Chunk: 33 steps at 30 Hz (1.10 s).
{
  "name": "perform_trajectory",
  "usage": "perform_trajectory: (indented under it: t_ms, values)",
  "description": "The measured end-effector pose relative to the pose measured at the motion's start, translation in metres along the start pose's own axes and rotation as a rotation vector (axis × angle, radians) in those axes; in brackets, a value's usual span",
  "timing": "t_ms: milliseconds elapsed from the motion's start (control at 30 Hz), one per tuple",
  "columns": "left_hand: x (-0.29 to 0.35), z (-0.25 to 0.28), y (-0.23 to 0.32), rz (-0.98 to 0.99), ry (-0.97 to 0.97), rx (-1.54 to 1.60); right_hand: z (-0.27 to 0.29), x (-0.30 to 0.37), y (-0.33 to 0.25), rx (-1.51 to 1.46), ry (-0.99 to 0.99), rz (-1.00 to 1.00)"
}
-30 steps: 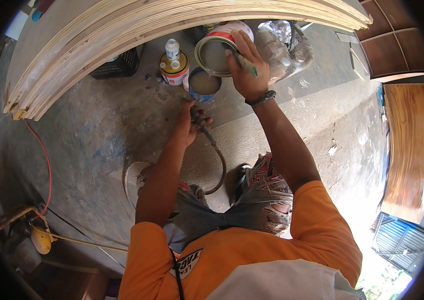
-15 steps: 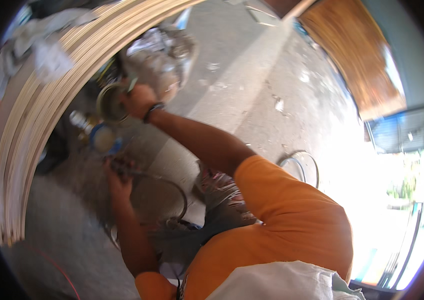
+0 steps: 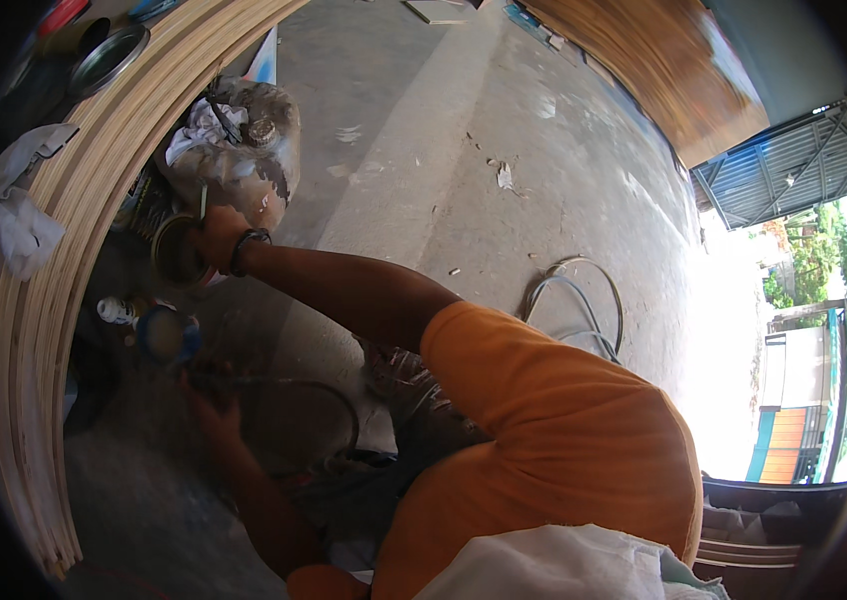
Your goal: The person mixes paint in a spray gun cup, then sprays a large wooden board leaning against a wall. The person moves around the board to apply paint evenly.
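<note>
The round tin (image 3: 180, 252) is sitting on the concrete floor (image 3: 504, 200), directly under the fingers of the right hand (image 3: 216, 232); the right hand is closing over the tin's rim from above, fingers curled onto it, with a thin stick-like tool (image 3: 203, 200) rising just above the knuckles; a dark wristband (image 3: 247, 247) is circling the wrist behind the fingers. The blue-rimmed spray cup (image 3: 165, 335) is standing just below the tin and immediately above the fingers of the left hand (image 3: 212, 393); the left hand is lying in shadow, fingers clenched around a dark spray-gun body under the cup, though the exact grip is hard to read; a black hose (image 3: 329, 400) is looping away from the heel of that hand toward the person's knees. A small white bottle (image 3: 116, 310) is standing just outboard of the cup, near the left fingertips. A stained, crumpled plastic container (image 3: 234, 155) is resting just beyond the right fingertips, touching or nearly touching the tin. A stack of pale bent plywood strips (image 3: 34, 330) is arcing past both hands on the far side of the fingers; white rags (image 3: 9, 215) are lying on it. A second coil of grey hose (image 3: 579, 300) is lying well away from the fingers, behind the right elbow.
</note>
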<state>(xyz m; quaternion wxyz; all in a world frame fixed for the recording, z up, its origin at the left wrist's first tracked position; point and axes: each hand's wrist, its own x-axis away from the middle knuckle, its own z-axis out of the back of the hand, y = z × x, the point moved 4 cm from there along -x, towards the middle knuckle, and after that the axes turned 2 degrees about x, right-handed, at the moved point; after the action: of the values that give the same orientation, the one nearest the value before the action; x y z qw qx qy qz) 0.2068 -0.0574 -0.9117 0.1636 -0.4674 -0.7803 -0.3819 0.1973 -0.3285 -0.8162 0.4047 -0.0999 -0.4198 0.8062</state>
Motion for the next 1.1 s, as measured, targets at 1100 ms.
perform_trajectory:
  t_ms: [1100]
  values:
    - [0.048, -0.010, 0.030, -0.648, 0.205, -1.216, -0.020, -0.017, 0.008, 0.276, -0.182, 0.338]
